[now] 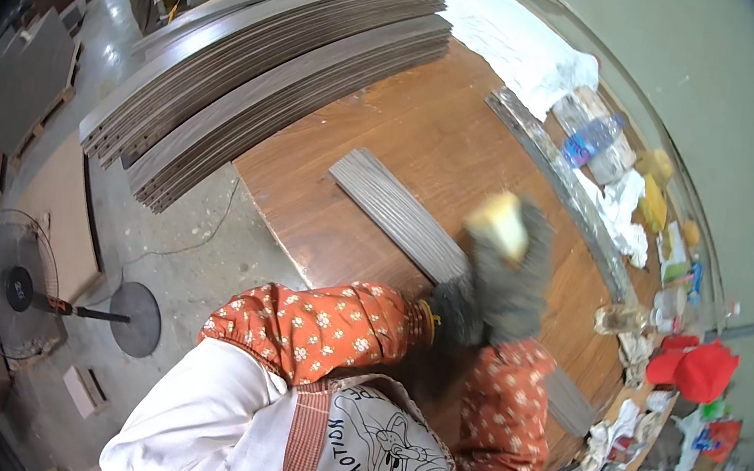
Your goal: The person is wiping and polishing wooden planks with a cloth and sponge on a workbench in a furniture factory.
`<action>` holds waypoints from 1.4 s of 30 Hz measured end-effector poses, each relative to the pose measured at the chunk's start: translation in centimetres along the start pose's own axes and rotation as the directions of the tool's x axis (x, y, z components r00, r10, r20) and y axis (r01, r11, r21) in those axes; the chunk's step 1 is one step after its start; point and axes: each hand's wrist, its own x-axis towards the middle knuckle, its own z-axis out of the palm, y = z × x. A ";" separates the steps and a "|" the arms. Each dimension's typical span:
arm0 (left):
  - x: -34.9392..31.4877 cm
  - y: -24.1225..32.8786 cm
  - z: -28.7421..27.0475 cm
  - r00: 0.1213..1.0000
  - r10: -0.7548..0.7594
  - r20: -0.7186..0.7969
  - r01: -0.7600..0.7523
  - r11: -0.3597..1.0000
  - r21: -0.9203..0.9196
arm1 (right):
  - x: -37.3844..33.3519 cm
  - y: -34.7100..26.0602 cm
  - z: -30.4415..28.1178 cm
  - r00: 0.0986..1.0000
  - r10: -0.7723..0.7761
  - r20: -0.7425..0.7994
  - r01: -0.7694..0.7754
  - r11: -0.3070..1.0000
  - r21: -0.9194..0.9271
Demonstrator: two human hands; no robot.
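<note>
A grey wood-grain plank (403, 218) lies slantwise on the brown table (380, 132) in front of me. My left hand (456, 313), in a dark glove, is at the plank beside my right wrist; its fingers are hidden, so their grip does not show. Just above the plank, my right hand (521, 277) in a grey glove is closed around a pale yellow, sponge-like block (499, 224), blurred by motion. The plank passes beneath my hands, and its other end reappears beyond my right sleeve.
Stacks of long grey boards (293, 75) fill the table's far left. Along the right edge run a worn strip (570, 193), white cloths (523, 46), a plastic bottle (593, 138) and a red cap (707, 370). A standing fan (22, 291) is on the floor at left.
</note>
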 end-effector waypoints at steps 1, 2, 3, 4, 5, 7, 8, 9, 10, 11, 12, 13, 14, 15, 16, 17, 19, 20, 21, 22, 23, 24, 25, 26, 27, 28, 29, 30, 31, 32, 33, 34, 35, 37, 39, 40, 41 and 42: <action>-2.4 0.5 -0.7 1.000 -0.005 -0.004 0.005 1.000 -0.002 | 1.3 -0.6 2.3 0.995 -0.079 0.064 0.075 0.996 0.055; -2.0 0.3 2.0 1.000 -0.014 -0.023 0.014 1.000 0.007 | 2.5 -1.4 5.0 0.976 -0.166 0.138 0.148 0.981 0.128; -0.4 0.0 1.8 0.999 -0.019 -0.044 0.020 1.000 0.012 | 3.8 -2.3 7.3 0.944 -0.250 0.214 0.229 0.966 0.122; 0.2 -0.4 0.0 0.997 -0.030 -0.067 0.032 0.999 0.019 | 4.9 -3.0 9.5 0.899 -0.328 0.291 0.303 0.944 0.128; 0.2 -0.5 -1.8 0.995 -0.036 -0.091 0.039 0.999 0.027 | 5.7 -4.1 11.4 0.888 -0.338 0.312 0.315 0.941 0.124; -1.7 -0.1 -0.4 0.988 -0.055 -0.146 0.061 0.997 0.038 | 6.8 -5.8 14.3 0.789 -0.341 0.511 0.274 0.940 0.203; -1.9 0.0 -0.6 0.983 -0.064 -0.170 0.072 0.996 0.046 | 7.5 -5.9 15.2 0.774 -0.347 0.529 0.283 0.938 0.201; -1.7 -0.1 -0.3 0.979 -0.072 -0.189 0.084 0.995 0.052 | 8.2 -5.7 15.9 0.723 -0.335 0.605 0.365 0.928 0.077; -0.6 -0.4 -1.1 0.976 -0.083 -0.199 0.095 0.994 0.051 | 8.8 -5.3 16.4 0.677 -0.301 0.672 0.447 0.893 -0.049; -0.4 -0.5 -1.0 0.970 -0.098 -0.224 0.114 0.992 0.056 | 9.7 -4.8 16.6 0.725 -0.226 0.650 0.347 0.936 -0.061; -0.3 -0.4 -0.4 0.963 -0.115 -0.244 0.133 0.989 0.061 | 10.2 -4.4 16.5 0.711 -0.225 0.666 0.353 0.934 -0.061; 0.0 -0.3 0.7 0.958 -0.130 -0.255 0.150 0.987 0.061 | 10.9 -4.1 15.9 0.765 -0.211 0.608 0.333 0.938 -0.093; 0.1 -0.1 1.6 0.951 -0.149 -0.272 0.173 0.983 0.068 | 11.2 -5.2 15.9 0.811 -0.202 0.549 0.311 0.944 -0.113; 0.2 0.1 2.4 0.943 -0.169 -0.286 0.198 0.977 0.075 | 10.8 -6.5 15.3 0.784 -0.050 0.619 0.130 0.988 -0.085; 0.6 0.6 3.3 0.944 -0.184 -0.274 0.212 0.974 0.075 | 10.0 -6.3 15.2 0.790 -0.035 0.613 0.123 0.987 -0.102; 0.0 0.5 2.9 0.944 -0.200 -0.262 0.227 0.971 0.078 | 9.3 -5.9 15.3 0.746 -0.193 0.637 0.297 0.953 -0.058; -1.3 0.8 3.2 0.945 -0.230 -0.232 0.257 0.962 0.091 | 8.8 -6.0 14.9 0.696 -0.258 0.670 0.437 0.893 -0.110; -1.7 0.9 3.6 0.945 -0.245 -0.216 0.272 0.957 0.101 | 8.7 -5.5 14.4 0.708 -0.247 0.661 0.429 0.895 -0.125; -1.7 1.1 3.8 0.940 -0.258 -0.223 0.289 0.950 0.119 | 8.9 -4.9 13.8 0.802 -0.171 0.573 0.295 0.947 -0.131; -1.7 1.3 3.9 0.935 -0.270 -0.229 0.305 0.942 0.138 | 9.1 -4.1 13.1 0.874 -0.081 0.479 0.157 0.980 -0.120; -1.7 1.4 4.0 0.930 -0.281 -0.237 0.321 0.934 0.156 | 9.4 -2.9 12.1 0.884 -0.096 0.457 0.130 0.991 -0.044; -1.4 1.3 3.8 0.931 -0.287 -0.227 0.327 0.930 0.167 | 10.0 -2.2 11.0 0.890 -0.094 0.446 0.132 0.990 -0.056; -1.6 2.0 5.8 0.926 -0.297 -0.235 0.342 0.922 0.183 | 10.5 -2.1 10.6 0.902 -0.158 0.401 0.148 0.987 0.057; -0.7 1.1 3.8 0.922 -0.309 -0.231 0.355 0.914 0.195 | 10.9 -2.0 10.2 0.916 -0.209 0.343 0.163 0.974 0.160; 1.6 1.1 4.0 0.918 -0.323 -0.229 0.370 0.906 0.206 | 11.2 -1.9 9.8 0.911 -0.229 0.342 0.211 0.973 0.090; 2.0 1.0 3.7 0.914 -0.333 -0.233 0.383 0.897 0.222 | 11.3 -2.4 9.7 0.912 -0.232 0.340 0.214 0.973 0.090; 1.9 0.5 2.5 0.908 -0.344 -0.239 0.398 0.886 0.237 | 11.3 -3.0 9.7 0.904 -0.226 0.364 0.217 0.974 0.066; 2.6 0.9 3.3 0.901 -0.357 -0.247 0.415 0.874 0.251 | 11.3 -3.2 10.0 0.895 -0.219 0.389 0.219 0.975 0.044; 2.8 0.8 2.7 0.896 -0.368 -0.249 0.429 0.864 0.265 | 11.3 -3.2 10.2 0.896 -0.219 0.387 0.220 0.975 0.042; 3.0 0.7 2.1 0.889 -0.381 -0.254 0.444 0.852 0.278 | 11.2 -3.1 10.4 0.898 -0.209 0.387 0.210 0.977 0.041; 2.4 1.1 1.8 0.883 -0.393 -0.257 0.459 0.840 0.290 | 11.2 -3.1 10.7 0.901 -0.199 0.386 0.199 0.979 0.039; 2.0 0.8 0.6 0.876 -0.406 -0.261 0.473 0.827 0.303 | 11.1 -3.1 11.2 0.901 -0.198 0.385 0.198 0.979 0.038; 1.7 0.7 -0.1 0.867 -0.420 -0.267 0.490 0.813 0.313 | 10.7 -3.2 12.0 0.909 -0.107 0.402 0.070 0.992 0.106; 2.3 0.7 -1.4 0.848 -0.450 -0.281 0.526 0.781 0.336 | 10.0 -3.4 13.9 0.890 -0.084 0.447 0.001 0.983 0.182; 2.2 0.8 -2.3 0.826 -0.478 -0.300 0.561 0.746 0.357 | 9.8 -4.2 15.5 0.824 -0.193 0.533 0.171 0.981 0.091; 1.8 0.9 -3.1 0.813 -0.493 -0.311 0.581 0.727 0.367 | 9.6 -4.7 16.0 0.732 -0.280 0.621 0.346 0.938 0.015; 1.5 1.2 -2.6 0.800 -0.508 -0.320 0.599 0.707 0.377 | 9.7 -5.6 16.3 0.727 -0.218 0.651 0.352 0.932 -0.081; 1.6 1.3 -2.2 0.787 -0.522 -0.327 0.616 0.686 0.387 | 9.9 -5.1 16.6 0.726 -0.217 0.652 0.348 0.934 -0.077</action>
